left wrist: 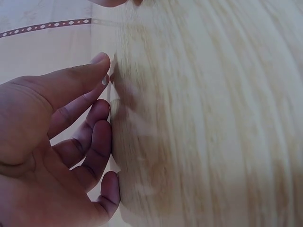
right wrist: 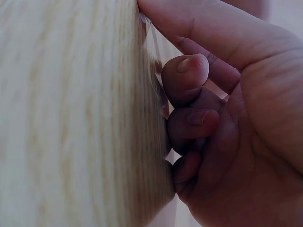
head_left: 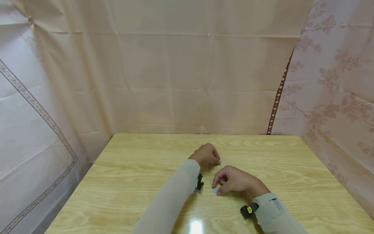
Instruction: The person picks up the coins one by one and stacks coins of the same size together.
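While both hands (head_left: 205, 155) (head_left: 233, 180) rest curled, fingertips pinch thin clear film (head_left: 215, 190), glossy woodgrain table (head_left: 131, 175).

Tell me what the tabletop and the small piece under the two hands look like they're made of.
Tabletop: pale wood or a wood-look laminate with printed-looking grain; glossy, since a bright light reflection shows near the front edge.
Small piece: seems thin, clear plastic film or tape; in the right wrist view the table shows through it. The right hand and left hand touch it with their fingers; the exact material is uncertain.
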Demonstrator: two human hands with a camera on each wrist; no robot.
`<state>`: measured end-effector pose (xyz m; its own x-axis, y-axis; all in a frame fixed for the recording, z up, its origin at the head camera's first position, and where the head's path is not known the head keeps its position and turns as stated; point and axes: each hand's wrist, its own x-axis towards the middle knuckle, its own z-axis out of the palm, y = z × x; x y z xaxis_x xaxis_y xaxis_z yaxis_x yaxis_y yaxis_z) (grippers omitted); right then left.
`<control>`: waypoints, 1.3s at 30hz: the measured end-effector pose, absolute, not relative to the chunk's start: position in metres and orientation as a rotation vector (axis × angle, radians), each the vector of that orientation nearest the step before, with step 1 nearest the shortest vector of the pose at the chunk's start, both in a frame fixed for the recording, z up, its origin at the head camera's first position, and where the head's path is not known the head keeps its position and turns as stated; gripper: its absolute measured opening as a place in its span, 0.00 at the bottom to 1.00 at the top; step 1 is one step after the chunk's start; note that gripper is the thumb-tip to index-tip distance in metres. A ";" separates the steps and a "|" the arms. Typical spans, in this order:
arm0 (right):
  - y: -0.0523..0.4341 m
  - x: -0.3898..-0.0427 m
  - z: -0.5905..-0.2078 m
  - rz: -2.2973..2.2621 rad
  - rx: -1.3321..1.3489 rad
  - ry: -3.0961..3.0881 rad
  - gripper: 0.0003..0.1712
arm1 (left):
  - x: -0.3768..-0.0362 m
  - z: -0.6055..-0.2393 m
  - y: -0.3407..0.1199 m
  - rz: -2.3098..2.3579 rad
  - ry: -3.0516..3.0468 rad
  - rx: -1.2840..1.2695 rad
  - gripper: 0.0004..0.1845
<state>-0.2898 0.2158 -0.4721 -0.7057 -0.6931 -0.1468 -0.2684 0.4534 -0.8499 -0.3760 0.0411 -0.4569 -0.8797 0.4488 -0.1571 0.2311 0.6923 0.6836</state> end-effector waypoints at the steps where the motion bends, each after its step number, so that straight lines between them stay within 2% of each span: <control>1: 0.216 -0.290 -0.472 -1.180 -0.804 2.227 0.09 | -0.376 -0.457 0.040 0.991 2.584 0.538 0.04; 18: 0.216 -0.290 -0.472 -1.182 -0.800 2.237 0.09 | -0.374 -0.456 0.016 1.046 2.595 0.648 0.05; 39: 0.216 -0.289 -0.471 -1.180 -0.797 2.233 0.09 | -0.363 -0.447 -0.008 1.232 2.624 0.583 0.05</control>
